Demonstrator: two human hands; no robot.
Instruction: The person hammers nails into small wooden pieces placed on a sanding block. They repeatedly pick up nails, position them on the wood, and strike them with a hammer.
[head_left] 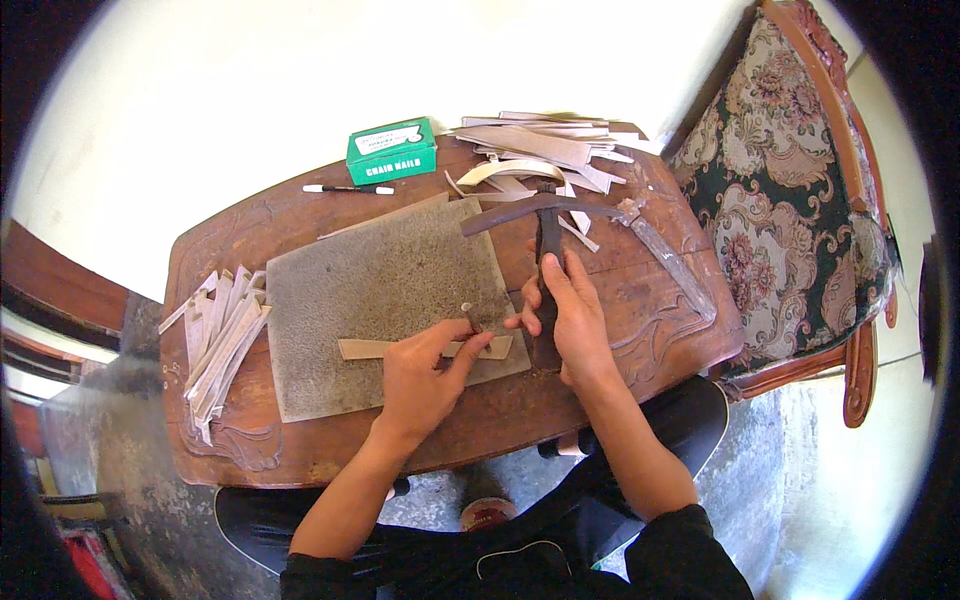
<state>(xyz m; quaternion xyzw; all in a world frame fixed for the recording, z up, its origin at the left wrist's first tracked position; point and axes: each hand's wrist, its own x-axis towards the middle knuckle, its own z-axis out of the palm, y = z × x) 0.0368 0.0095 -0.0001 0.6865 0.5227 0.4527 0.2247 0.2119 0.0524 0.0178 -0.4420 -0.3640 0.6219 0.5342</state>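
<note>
My left hand (425, 365) is closed in a pinch around a short metal punch (467, 312) with a round, pale top. The punch stands roughly upright over a narrow beige strip (365, 349), and my fingers hide its lower end. This strip lies across a grey, rough-surfaced mat (350, 270). To the right, my right hand (572, 315) is wrapped around the dark handle of a hammer (547, 245). Its long, curved head is raised above the mat's right edge, apart from the punch.
Beige strips (225, 345) are heaped left of the mat; more cut pieces (540, 145) pile up at the back. A green box (391, 151) and a pen (347, 189) sit on the wooden table (300, 460). A whitish-handled tool (672, 262) lies right, near a floral chair (780, 190).
</note>
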